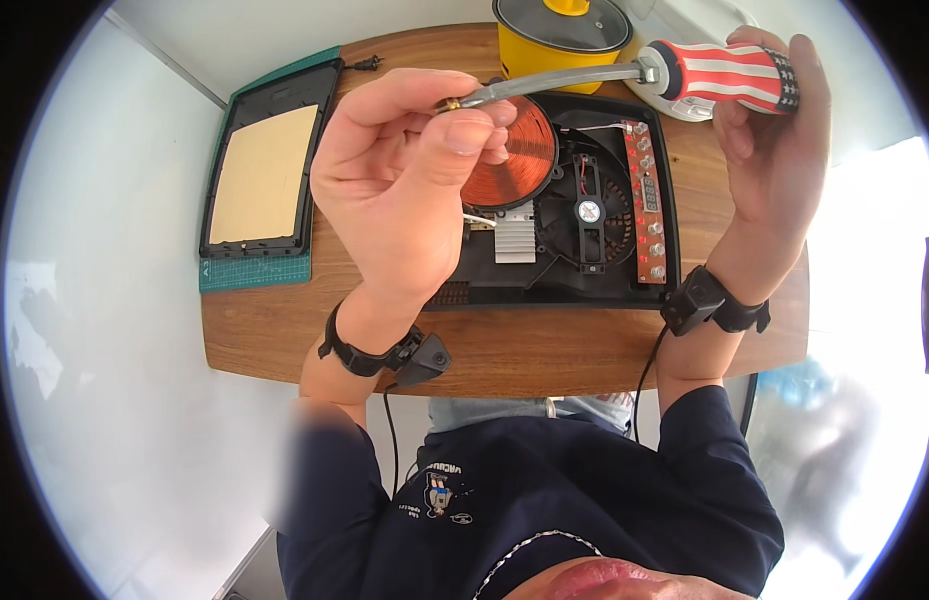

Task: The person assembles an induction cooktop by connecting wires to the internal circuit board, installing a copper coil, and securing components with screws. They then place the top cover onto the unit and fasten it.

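— Holding anything in that left hand (405, 190) of yours?

— Yes. Your thumb and fingertips (463, 132) are pinched on the tip end of the screwdriver (625, 75), right where the grey shaft ends. A small brass-coloured bit shows just past your fingertips on the left; whether it is a screw or the tool's own tip, you cannot tell from here. The other fingers of that hand are curled in loosely.

— And the other end?

— Your right hand (775, 140) is wrapped around the red-and-white striped handle, fingers closed over its top, thumb side hidden behind it. So the tool runs nearly level between your two hands, raised above the table, handle at your right and tip at your left.

— What lies under the hands?

— Nearest you, both wrists carry black strapped units (700, 300) with cables running down. Past them is the wooden table (515, 350), and on it the opened induction cooker (585, 215): black housing, a copper coil (520, 150) partly hidden behind your left hand, a finned metal heat sink (516, 237) just below the coil, a small fan (590, 211) beside it, and a red circuit strip (647, 200) along the right edge.

— Further off?

— To your left, the cooker's black top panel (265, 170) lies face down on a green cutting mat (255, 272). At the far edge stands a yellow pot (563, 35) with a dark lid, and a white object (685, 100) sits behind the screwdriver handle.
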Available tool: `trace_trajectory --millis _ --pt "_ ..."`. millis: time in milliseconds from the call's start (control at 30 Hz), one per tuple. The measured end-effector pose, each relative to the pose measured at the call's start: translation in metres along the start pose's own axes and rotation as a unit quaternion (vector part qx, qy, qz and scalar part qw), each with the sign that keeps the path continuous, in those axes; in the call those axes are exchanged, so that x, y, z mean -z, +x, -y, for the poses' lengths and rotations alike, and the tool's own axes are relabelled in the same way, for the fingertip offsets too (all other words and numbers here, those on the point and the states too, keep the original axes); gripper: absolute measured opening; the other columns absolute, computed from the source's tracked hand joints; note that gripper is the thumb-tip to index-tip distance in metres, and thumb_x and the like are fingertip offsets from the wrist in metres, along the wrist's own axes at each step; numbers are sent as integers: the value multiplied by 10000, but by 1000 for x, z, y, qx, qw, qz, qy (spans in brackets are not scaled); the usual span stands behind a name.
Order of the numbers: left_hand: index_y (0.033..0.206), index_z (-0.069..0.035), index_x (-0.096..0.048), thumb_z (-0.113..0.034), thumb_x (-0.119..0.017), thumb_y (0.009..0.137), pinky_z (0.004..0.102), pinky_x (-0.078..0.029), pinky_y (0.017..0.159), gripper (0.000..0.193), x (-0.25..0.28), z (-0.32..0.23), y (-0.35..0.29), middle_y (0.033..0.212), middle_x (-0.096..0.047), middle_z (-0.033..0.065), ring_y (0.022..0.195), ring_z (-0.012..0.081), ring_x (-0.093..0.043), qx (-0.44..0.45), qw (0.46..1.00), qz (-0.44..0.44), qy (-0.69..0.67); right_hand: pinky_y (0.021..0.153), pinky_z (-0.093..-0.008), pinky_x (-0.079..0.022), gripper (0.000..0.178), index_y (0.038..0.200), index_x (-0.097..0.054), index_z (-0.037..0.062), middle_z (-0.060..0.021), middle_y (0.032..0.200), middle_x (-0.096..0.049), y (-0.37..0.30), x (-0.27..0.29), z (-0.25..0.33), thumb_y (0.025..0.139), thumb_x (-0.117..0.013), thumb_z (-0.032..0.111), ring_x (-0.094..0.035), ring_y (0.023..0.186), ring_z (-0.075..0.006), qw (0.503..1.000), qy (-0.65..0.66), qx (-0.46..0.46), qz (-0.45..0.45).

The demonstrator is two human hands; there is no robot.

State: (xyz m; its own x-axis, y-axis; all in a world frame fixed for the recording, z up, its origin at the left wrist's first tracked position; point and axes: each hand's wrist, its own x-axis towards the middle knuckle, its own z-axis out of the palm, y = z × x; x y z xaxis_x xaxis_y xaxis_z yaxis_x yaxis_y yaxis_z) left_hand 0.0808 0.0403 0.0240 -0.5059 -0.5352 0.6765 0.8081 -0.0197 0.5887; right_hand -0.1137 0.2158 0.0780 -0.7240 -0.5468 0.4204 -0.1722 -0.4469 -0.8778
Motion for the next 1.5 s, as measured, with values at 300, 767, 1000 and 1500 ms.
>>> trace_trajectory --millis 300,767,1000,1500 --pt "1218 21 -663 -40 -718 964 342 -554 766 267 5 6 2 1031 -754 140 894 192 -704 13 998 4 55 445 -220 -331 455 1080 -681 -50 -74 658 -603 8 2 -6 1078 -503 369 -469 496 -95 999 24 -31 -22" --pt "1299 40 -607 -37 -712 960 337 -575 794 363 2 3 4 1055 -737 154 924 205 -704 18 997 16 75 443 -216 -335 473 1059 -671 -76 -85 673 -606 9 -6 -11 1074 -504 366 -475 513 -103 999 25 -22 -23" --pt "1324 4 -586 -105 -669 1011 342 -568 769 341 15 7 8 1057 -732 141 937 202 -700 -32 996 59 57 446 -216 -335 479 1088 -668 -86 -95 672 -601 9 -6 -11 1073 -502 363 -475 525 -104 998 40 -20 -37" --pt "1263 33 -632 -33 -700 972 340 -578 753 306 19 3 9 1040 -730 128 906 200 -708 -12 994 46 95 459 -216 -345 472 1110 -668 -77 -92 675 -607 10 -4 -14 1073 -506 365 -474 527 -104 998 54 -23 -11"
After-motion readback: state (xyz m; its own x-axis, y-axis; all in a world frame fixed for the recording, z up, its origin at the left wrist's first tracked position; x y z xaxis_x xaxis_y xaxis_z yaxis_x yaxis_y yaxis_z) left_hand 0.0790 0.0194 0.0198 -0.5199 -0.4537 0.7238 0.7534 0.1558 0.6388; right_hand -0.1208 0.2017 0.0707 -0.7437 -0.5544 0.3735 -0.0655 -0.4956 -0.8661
